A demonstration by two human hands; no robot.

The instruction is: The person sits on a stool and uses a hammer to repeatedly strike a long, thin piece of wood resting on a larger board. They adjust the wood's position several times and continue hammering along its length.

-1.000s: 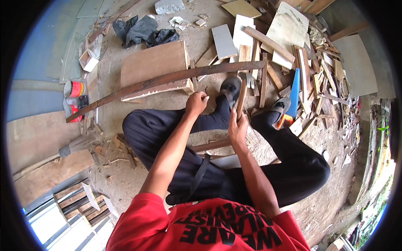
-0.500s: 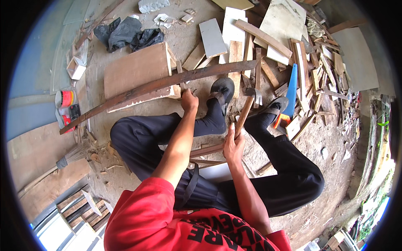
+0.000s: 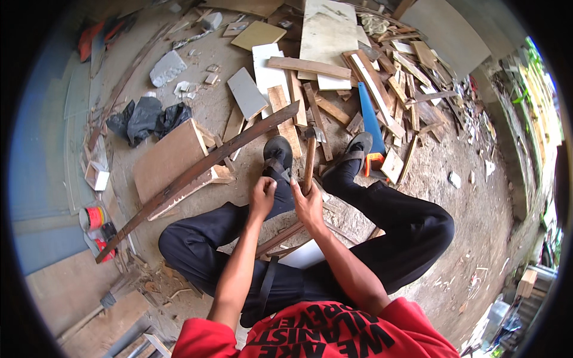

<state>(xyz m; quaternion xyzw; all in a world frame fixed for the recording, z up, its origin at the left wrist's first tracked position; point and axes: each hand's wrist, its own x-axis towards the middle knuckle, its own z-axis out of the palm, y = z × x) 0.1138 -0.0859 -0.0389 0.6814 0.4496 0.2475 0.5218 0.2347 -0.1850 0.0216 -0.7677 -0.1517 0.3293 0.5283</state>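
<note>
My right hand (image 3: pixel 308 204) is wrapped round the wooden handle of a hammer (image 3: pixel 310 158), held upright with its metal head pointing away from me. Close beside it, my left hand (image 3: pixel 261 198) is closed, fingers curled in; whatever it may hold is hidden. Beyond the left hand, a long dark wooden strip (image 3: pixel 206 164) lies slantwise across a light brown wooden box or panel piece (image 3: pixel 170 156) with a chipped white edge. Neither hand touches that strip.
A blue handsaw (image 3: pixel 370 116) with an orange handle lies by my right foot. Past my feet spreads a heap of wood offcuts (image 3: pixel 412 89). A black plastic bag (image 3: pixel 146 119) is at the far left, with red-labelled containers (image 3: pixel 94 219) nearer. A broom (image 3: pixel 113 292) lies lower left.
My left hand has drawn back from beside the wooden box piece and come close to my right hand. The hammer stays in my right hand, now more upright. The whole view has shifted.
</note>
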